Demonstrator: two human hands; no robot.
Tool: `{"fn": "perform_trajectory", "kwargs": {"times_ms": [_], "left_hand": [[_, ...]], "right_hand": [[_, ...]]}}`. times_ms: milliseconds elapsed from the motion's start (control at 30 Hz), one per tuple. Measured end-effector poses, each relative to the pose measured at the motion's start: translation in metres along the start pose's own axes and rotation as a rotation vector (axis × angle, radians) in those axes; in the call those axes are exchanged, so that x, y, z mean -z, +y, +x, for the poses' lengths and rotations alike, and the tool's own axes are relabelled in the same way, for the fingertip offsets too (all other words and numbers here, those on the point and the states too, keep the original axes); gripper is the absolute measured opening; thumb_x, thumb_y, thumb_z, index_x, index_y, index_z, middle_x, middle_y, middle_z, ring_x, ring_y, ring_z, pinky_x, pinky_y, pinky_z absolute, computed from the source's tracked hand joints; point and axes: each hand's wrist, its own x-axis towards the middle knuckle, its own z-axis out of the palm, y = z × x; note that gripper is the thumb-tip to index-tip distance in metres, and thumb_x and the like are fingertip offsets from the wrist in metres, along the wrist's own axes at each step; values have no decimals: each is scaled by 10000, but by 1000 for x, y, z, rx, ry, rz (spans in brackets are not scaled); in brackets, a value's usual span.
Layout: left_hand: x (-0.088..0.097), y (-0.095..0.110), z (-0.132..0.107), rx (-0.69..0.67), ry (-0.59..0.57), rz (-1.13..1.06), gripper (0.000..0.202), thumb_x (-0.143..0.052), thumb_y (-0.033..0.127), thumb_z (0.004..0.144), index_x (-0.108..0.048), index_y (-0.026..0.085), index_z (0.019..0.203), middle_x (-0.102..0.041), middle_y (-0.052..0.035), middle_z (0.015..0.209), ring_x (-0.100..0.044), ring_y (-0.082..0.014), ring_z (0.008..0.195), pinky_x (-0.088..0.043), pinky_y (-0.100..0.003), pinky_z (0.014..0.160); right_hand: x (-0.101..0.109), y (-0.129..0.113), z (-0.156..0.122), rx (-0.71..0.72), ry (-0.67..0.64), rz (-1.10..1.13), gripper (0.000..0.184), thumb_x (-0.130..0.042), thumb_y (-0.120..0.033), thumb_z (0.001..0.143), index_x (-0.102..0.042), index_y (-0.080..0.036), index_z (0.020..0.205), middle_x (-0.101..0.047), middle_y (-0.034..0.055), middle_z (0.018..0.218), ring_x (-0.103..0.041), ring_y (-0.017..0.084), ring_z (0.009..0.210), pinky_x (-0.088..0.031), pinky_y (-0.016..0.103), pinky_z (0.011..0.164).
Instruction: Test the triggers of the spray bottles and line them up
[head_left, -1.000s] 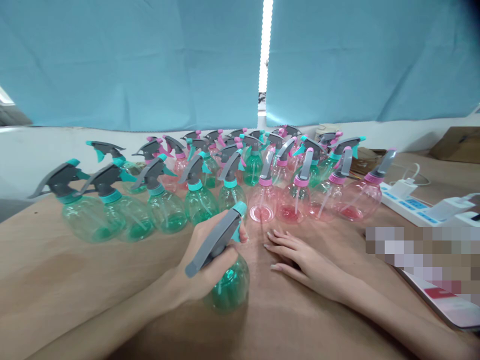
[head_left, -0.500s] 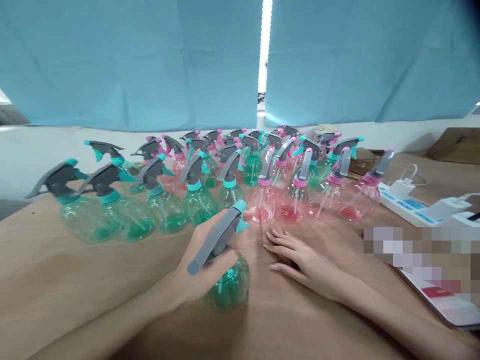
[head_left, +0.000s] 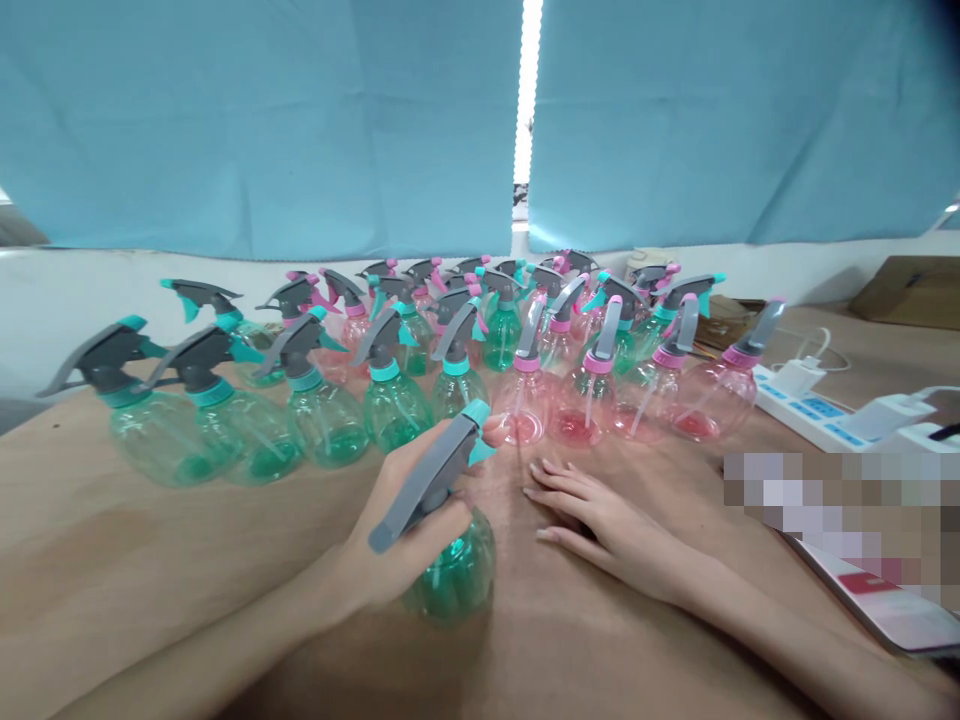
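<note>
My left hand (head_left: 409, 510) is wrapped round the neck of a clear green spray bottle (head_left: 459, 575) with a grey and turquoise trigger head. The bottle stands close to me near the middle of the table, and part of its neck is hidden by my fingers. To its right, my right hand (head_left: 600, 515) lies on the wooden tabletop (head_left: 570, 640), fingers stretched out and holding nothing. Just beyond my hands is a row of spray bottles, green ones such as the green bottle (head_left: 330, 430) on the left and pink ones such as the pink bottle (head_left: 581, 415) on the right.
Several more green and pink spray bottles crowd behind the front row. At the right lie a white power strip (head_left: 806, 410) with plugged-in chargers and a partly blurred flat device (head_left: 892, 605). A cardboard piece (head_left: 907, 290) sits far right, and a blue curtain (head_left: 262, 120) hangs behind.
Almost nothing differs. The whole view has shifted very slightly to the left; my left hand still grips the green spray bottle and my right hand still rests on the table.
</note>
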Motion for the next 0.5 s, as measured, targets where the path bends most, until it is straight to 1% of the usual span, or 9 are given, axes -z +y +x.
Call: {"fn": "perform_trajectory", "kwargs": {"times_ms": [100, 267, 433, 500], "left_hand": [[0, -1, 0, -6, -1, -1, 245, -502, 172, 693, -587, 210, 920, -469, 72, 545, -474, -117, 489, -440, -231, 512], [0, -2, -1, -5, -2, 27, 262, -486, 185, 687, -590, 217, 925, -481, 66, 560, -489, -127, 512, -451, -241, 534], [0, -2, -1, 10, -15, 35, 225, -478, 190, 682, -566, 222, 886, -433, 78, 549, -421, -110, 470, -417, -231, 501], [0, -2, -1, -1, -3, 43, 204, -477, 194, 685, -556, 224, 870, -416, 81, 547, -394, -103, 459, -420, -230, 503]], "right_hand": [[0, 0, 0, -7, -10, -9, 522, -441, -496, 954, -455, -230, 1403, -409, 66, 1486, -291, 251, 1404, -274, 476, 1143], [0, 0, 0, -1, 13, 14, 514, -465, -488, 947, -460, -244, 1399, -436, 64, 1469, -314, 259, 1393, -277, 482, 1142], [1, -1, 0, -10, -10, -14, 527, -448, -502, 950, -453, -233, 1403, -425, 57, 1477, -299, 250, 1400, -269, 473, 1148], [2, -1, 0, -12, -14, -20, 530, -441, -505, 952, -450, -230, 1405, -422, 56, 1480, -295, 248, 1402, -266, 469, 1150]]}}
